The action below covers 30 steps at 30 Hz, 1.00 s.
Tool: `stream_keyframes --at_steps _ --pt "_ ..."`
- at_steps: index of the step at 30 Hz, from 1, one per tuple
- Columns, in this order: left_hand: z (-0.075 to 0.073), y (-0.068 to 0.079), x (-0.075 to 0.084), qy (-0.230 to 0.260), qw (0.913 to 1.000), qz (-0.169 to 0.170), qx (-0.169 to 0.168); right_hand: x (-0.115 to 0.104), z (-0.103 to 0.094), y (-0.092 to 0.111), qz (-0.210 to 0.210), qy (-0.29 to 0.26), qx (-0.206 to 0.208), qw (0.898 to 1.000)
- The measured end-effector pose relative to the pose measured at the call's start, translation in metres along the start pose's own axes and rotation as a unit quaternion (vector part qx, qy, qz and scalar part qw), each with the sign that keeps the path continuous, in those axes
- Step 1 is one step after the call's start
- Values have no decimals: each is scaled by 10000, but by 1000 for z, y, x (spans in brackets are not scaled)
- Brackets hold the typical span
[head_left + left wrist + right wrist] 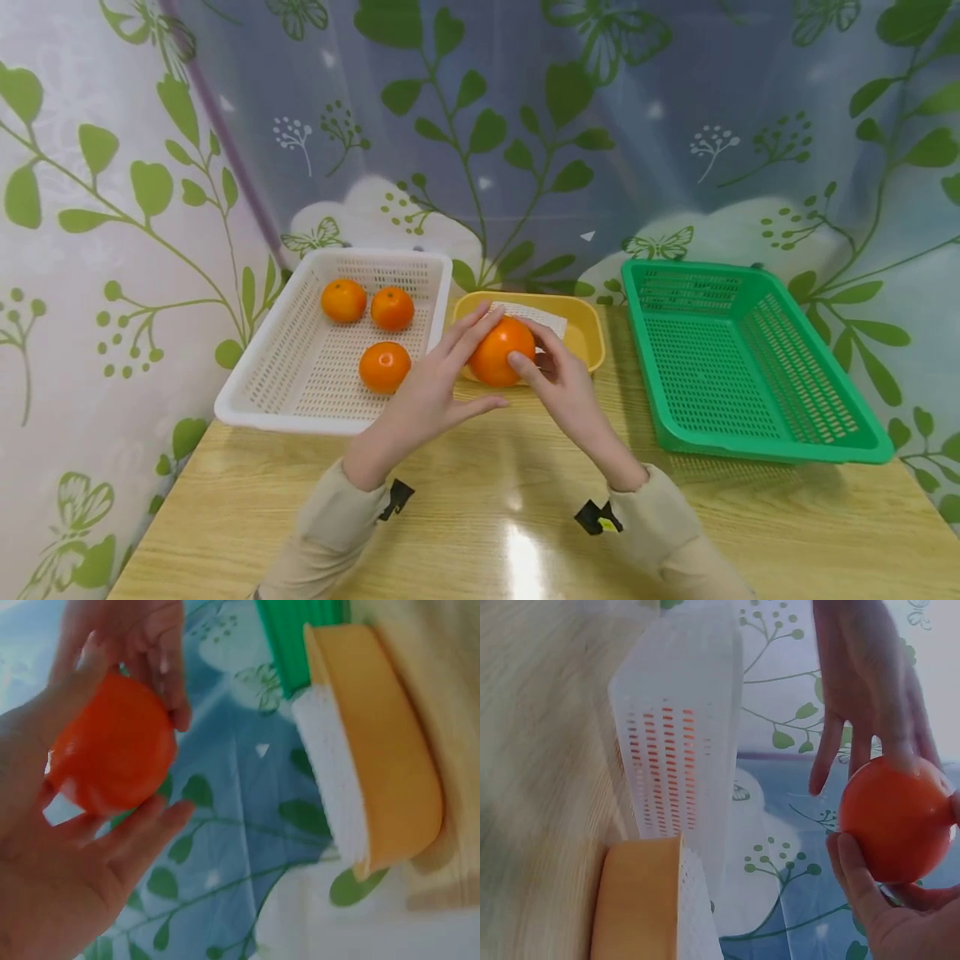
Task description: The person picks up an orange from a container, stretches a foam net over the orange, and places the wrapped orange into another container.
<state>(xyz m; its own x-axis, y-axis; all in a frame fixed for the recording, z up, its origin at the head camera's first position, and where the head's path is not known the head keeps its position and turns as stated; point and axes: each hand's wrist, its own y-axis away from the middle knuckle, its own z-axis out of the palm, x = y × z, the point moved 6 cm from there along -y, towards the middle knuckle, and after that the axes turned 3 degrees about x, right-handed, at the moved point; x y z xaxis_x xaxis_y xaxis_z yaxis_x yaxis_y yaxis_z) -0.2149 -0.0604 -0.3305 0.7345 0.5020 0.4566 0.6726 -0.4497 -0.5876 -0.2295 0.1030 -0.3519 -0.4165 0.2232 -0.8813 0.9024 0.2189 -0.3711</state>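
An orange (497, 360) is lifted in front of me, over the front of the yellow tray (592, 321). My right hand (567, 394) grips it from the right, thumb on the near face and fingers round the far side. From the left, my left hand (425, 398) reaches it with fingers fairly straight and thumb stretched apart below. In the left wrist view the orange (116, 746) sits between both hands. The right wrist view shows left fingertips right at the top of the orange (894, 825). A white, textured sheet (542, 317) lies in the tray, partly hidden by the hands.
On the left stands a white basket (262, 408) with three oranges, its right edge beside my left hand. A green basket (772, 450) stands on the right. Behind the wooden table (480, 517) hangs a leaf-patterned curtain (480, 108).
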Motion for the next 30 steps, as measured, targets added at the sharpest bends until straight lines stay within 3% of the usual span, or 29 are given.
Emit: stream_keyframes --at_steps 6,13,17,22,27,30 --pt "18 -6 9 173 9991 241 295 8 -11 11 689 -316 -126 9970" --pt "34 -7 13 436 9987 -172 207 14 -22 19 516 -57 -110 9986" --pt "40 -7 11 842 9947 -593 -2 16 -27 23 244 384 -107 9989" --pt "50 -1 0 1182 9836 -1295 -429 25 -30 30 26 724 -236 9971" --pt "64 10 -9 940 9796 -1446 -1032 41 -30 40 107 653 -572 9962" --pt "70 16 -12 776 9787 -1491 -1180 49 -27 44 186 739 -807 9938"
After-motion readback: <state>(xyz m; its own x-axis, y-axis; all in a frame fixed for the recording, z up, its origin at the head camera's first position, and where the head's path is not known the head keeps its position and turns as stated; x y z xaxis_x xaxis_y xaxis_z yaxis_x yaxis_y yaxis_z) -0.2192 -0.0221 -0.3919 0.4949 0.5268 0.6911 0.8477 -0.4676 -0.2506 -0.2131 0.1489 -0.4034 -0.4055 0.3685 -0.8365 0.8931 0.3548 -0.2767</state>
